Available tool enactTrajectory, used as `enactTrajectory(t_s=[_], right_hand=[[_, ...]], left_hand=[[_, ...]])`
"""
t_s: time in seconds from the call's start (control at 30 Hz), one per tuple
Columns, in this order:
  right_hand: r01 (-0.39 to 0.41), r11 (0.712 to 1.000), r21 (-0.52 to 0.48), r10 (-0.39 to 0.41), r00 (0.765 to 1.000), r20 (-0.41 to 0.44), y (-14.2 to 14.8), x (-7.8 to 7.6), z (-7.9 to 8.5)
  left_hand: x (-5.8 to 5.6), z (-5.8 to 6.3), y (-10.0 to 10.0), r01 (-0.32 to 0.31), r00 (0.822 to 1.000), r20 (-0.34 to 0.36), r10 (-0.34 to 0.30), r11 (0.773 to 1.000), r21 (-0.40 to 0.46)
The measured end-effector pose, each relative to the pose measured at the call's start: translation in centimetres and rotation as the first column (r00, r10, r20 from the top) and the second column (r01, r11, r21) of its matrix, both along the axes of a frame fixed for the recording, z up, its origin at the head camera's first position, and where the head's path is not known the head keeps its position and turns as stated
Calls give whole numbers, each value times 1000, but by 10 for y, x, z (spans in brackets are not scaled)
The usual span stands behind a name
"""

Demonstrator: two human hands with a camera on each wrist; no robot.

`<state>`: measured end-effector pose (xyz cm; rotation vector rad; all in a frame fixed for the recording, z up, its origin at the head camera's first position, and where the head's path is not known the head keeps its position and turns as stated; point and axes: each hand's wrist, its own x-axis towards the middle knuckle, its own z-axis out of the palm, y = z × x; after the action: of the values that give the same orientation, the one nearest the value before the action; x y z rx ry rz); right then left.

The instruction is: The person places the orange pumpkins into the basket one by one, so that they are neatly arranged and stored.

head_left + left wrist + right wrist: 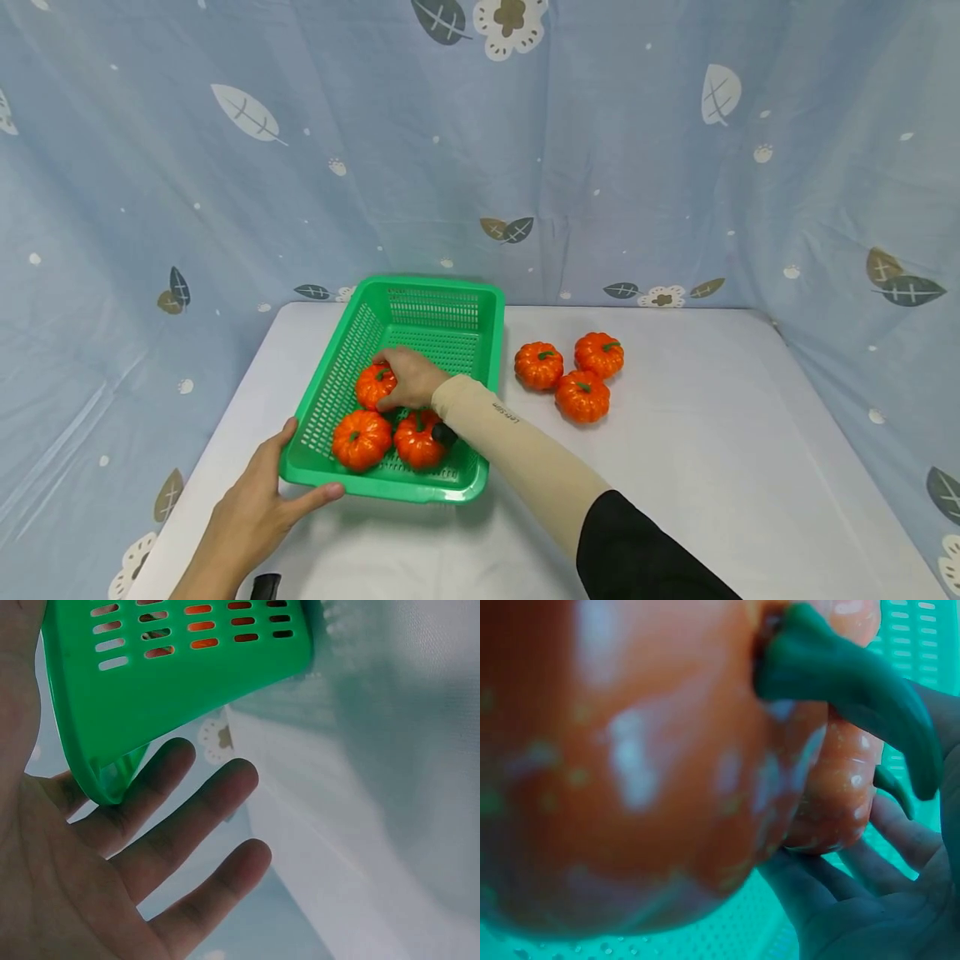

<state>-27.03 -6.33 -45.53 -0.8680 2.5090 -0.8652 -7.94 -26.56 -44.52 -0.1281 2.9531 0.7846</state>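
Observation:
A green plastic basket (390, 492) with slotted walls holds several small orange pumpkins with green stems. My left hand (251, 504) grips its near left corner, thumb along the front rim. Three fingers (202, 802) of that hand spread out past the basket wall in the left wrist view. Inside the basket, my right hand (412, 375) holds a pumpkin (371, 386) between thumb and fingers near the left wall. Nearer me lie a second pumpkin (362, 440) and a third pumpkin (417, 442), partly hidden by the wrist camera. One pumpkin (645, 765) fills much of the right wrist view.
To the right of the basket, three more pumpkins (583, 397) sit close together on the white table (697, 467). A blue curtain (645, 183) with leaf and flower prints hangs behind the table and along its sides.

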Motion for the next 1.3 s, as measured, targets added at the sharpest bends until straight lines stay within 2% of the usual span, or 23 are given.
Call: enactTrajectory(t_s=[0.67, 0.87, 1.3], right_hand=[[11, 1000, -6, -11, 1000, 15, 1, -1, -4], [32, 999, -32, -31, 999, 22, 0, -1, -3], [23, 996, -85, -20, 999, 26, 3, 1, -2]], left_hand=[[0, -1, 0, 1, 1000, -9, -1, 1000, -4], [0, -1, 0, 4, 1000, -21, -4, 1000, -6], [1, -2, 0, 2, 1000, -29, -2, 1000, 0]])
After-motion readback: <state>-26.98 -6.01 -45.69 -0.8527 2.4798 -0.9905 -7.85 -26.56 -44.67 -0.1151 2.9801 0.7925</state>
